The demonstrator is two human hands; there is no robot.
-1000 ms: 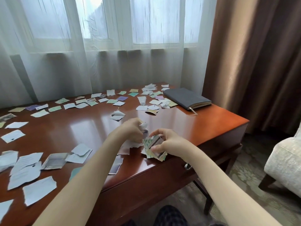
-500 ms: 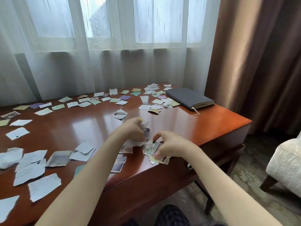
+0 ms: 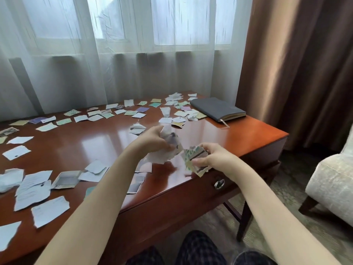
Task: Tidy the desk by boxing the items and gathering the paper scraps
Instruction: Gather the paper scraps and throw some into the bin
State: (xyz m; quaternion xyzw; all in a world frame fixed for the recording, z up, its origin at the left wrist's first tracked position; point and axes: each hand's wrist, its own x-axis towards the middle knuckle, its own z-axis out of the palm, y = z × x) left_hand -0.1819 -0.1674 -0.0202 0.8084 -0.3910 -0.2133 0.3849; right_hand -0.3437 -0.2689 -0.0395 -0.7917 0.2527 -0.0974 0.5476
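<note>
Torn paper scraps, white and coloured, lie scattered over a glossy red-brown desk [image 3: 80, 142]. My left hand [image 3: 152, 140] grips a crumpled wad of white scraps [image 3: 168, 150] a little above the desk's front right part. Just right of it, my right hand [image 3: 214, 159] holds a small stack of patterned green and yellow scraps [image 3: 193, 159] near the front edge. The two bundles almost touch. Large white scraps [image 3: 34, 190] lie at the front left, and one partly hidden scrap [image 3: 137, 183] lies under my left forearm. No box is in view.
A grey notebook [image 3: 217, 109] with a ribbon lies at the desk's far right corner, small scraps [image 3: 179, 111] beside it. A drawer ring pull [image 3: 219, 183] hangs below the front edge. A pale armchair [image 3: 332, 188] stands at the right. Curtains hang behind the desk.
Both hands have lifted slightly off the desk with their bundles. My left hand's wad has risen clear of the scraps beneath it; my right hand's stack has moved right a little.
</note>
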